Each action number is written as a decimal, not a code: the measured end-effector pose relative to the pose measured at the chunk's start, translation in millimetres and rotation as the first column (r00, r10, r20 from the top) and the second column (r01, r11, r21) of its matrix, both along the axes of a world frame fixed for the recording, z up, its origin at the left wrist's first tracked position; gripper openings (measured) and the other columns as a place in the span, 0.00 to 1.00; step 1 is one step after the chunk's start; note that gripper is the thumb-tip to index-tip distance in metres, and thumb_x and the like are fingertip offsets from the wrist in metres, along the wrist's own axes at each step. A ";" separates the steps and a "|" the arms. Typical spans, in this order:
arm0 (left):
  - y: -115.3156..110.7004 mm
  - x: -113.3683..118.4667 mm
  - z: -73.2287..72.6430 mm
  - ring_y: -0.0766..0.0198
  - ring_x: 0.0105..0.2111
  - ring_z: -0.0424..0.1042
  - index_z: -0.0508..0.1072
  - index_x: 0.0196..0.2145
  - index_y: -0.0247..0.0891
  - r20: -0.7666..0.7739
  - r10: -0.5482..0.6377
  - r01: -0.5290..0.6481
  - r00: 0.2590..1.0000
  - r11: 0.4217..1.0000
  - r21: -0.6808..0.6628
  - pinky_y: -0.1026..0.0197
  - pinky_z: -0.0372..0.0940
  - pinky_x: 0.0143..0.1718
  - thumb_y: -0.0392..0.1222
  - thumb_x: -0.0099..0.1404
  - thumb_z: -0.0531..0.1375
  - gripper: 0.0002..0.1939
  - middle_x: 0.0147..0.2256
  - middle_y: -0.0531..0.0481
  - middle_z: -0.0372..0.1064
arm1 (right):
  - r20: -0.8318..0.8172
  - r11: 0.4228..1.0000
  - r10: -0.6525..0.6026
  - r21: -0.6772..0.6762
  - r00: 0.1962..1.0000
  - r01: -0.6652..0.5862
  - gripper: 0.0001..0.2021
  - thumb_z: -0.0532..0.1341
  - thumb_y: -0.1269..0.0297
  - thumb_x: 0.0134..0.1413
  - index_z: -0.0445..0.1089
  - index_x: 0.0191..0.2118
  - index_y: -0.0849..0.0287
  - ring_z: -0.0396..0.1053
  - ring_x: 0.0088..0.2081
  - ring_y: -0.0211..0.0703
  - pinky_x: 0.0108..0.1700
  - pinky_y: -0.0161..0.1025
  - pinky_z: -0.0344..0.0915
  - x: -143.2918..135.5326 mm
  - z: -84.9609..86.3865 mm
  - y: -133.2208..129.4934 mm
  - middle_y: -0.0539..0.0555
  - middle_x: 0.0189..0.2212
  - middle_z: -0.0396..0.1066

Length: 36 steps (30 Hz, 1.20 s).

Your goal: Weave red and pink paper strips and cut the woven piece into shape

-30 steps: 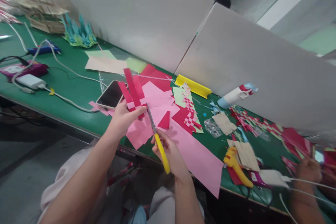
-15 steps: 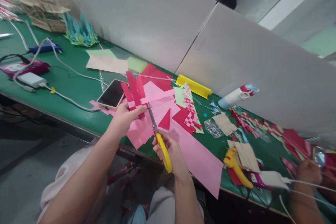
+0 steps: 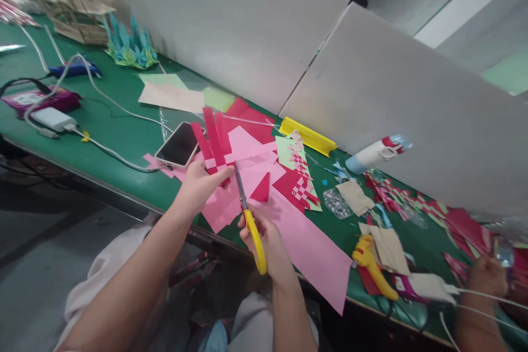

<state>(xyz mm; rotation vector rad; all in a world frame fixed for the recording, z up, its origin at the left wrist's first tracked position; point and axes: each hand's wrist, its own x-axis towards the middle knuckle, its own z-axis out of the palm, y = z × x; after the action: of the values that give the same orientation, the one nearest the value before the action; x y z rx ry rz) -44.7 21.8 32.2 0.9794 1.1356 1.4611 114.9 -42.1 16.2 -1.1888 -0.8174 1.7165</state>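
Between the thumb and fingers of my left hand is a woven piece of red and pink paper strips, its red strips fanning upward. My right hand is closed round the yellow handles of a pair of scissors. The blades point up at the lower right edge of the woven piece, by my left thumb; they look nearly closed. Under both lie pink paper sheets, with a small red paper triangle right of the blades. A small checkered woven piece rests further right.
A phone and white cables lie left on the green table. Right are a yellow angled strip, a bottle, a bag of beads and a yellow glue gun. Another person's hand is at the far right.
The view has shifted slightly, moving most things a little to the right. Both hands keep their holds, and the scissors sit at almost the same place by the woven piece.
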 end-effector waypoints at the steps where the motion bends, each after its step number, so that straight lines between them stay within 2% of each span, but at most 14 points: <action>1: 0.0 -0.1 -0.5 0.67 0.20 0.66 0.74 0.22 0.33 -0.004 -0.005 0.005 1.000 1.000 0.004 0.65 0.62 0.23 0.42 0.51 0.67 0.09 0.19 0.51 0.69 | 0.010 1.000 -0.011 -0.002 1.000 0.011 0.19 0.69 0.51 0.42 0.73 0.37 0.58 0.60 0.26 0.35 0.23 0.32 0.61 -0.8 0.7 -0.2 0.51 0.27 0.64; 4: 0.3 -0.3 -1.9 0.67 0.20 0.66 0.75 0.23 0.33 -0.002 -0.010 0.010 1.000 1.000 0.012 0.65 0.62 0.23 0.43 0.51 0.67 0.09 0.19 0.51 0.69 | 0.040 1.000 -0.016 0.007 0.999 0.015 0.20 0.64 0.46 0.48 0.73 0.35 0.60 0.57 0.22 0.33 0.18 0.32 0.55 -2.3 2.9 -0.6 0.51 0.26 0.64; 9: 0.7 -0.2 -3.8 0.67 0.20 0.66 0.74 0.24 0.34 0.013 -0.027 0.026 1.000 0.999 0.027 0.64 0.62 0.23 0.43 0.52 0.67 0.09 0.20 0.51 0.69 | 0.072 1.000 0.016 0.012 0.997 -0.017 0.19 0.63 0.46 0.49 0.73 0.37 0.59 0.54 0.19 0.31 0.15 0.32 0.50 -1.1 2.0 -1.0 0.51 0.25 0.64; 17: 0.8 -0.5 -7.0 0.69 0.21 0.66 0.74 0.24 0.34 0.020 -0.046 0.046 0.999 0.999 0.026 0.65 0.62 0.24 0.43 0.54 0.66 0.09 0.20 0.51 0.69 | 0.044 1.000 -0.011 -0.015 0.999 0.012 0.17 0.64 0.49 0.48 0.74 0.35 0.60 0.56 0.20 0.32 0.15 0.30 0.51 -1.9 3.4 -1.4 0.51 0.25 0.65; 22: 0.5 -0.3 -6.1 0.68 0.21 0.66 0.74 0.24 0.34 0.021 -0.050 0.050 0.999 0.999 0.019 0.65 0.62 0.24 0.43 0.54 0.66 0.09 0.20 0.51 0.69 | 0.032 0.999 -0.010 -0.048 0.999 0.011 0.13 0.66 0.55 0.47 0.74 0.33 0.60 0.57 0.21 0.33 0.17 0.31 0.54 -2.7 5.9 -0.3 0.50 0.24 0.65; 29: 0.5 -0.7 -5.9 0.69 0.20 0.65 0.73 0.23 0.33 -0.013 -0.051 0.051 0.999 0.999 0.010 0.65 0.62 0.25 0.43 0.54 0.66 0.10 0.19 0.52 0.68 | 0.010 0.999 -0.003 -0.043 1.000 0.003 0.16 0.65 0.50 0.47 0.73 0.33 0.60 0.56 0.20 0.31 0.18 0.31 0.54 -2.1 13.7 -2.7 0.50 0.23 0.64; 36: 2.3 -1.8 -8.6 0.69 0.21 0.66 0.74 0.25 0.33 0.002 -0.066 0.066 0.998 0.998 0.012 0.66 0.62 0.24 0.43 0.54 0.66 0.10 0.20 0.53 0.68 | 0.015 0.999 0.031 -0.034 0.999 -0.031 0.15 0.67 0.52 0.44 0.72 0.32 0.59 0.55 0.18 0.31 0.18 0.31 0.55 -1.5 12.2 -2.6 0.47 0.19 0.62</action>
<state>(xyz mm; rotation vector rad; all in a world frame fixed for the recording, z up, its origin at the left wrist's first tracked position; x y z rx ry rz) -46.5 24.0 23.6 1.0141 1.0844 1.4170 113.4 -44.7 28.4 -1.2191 -0.8229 1.7547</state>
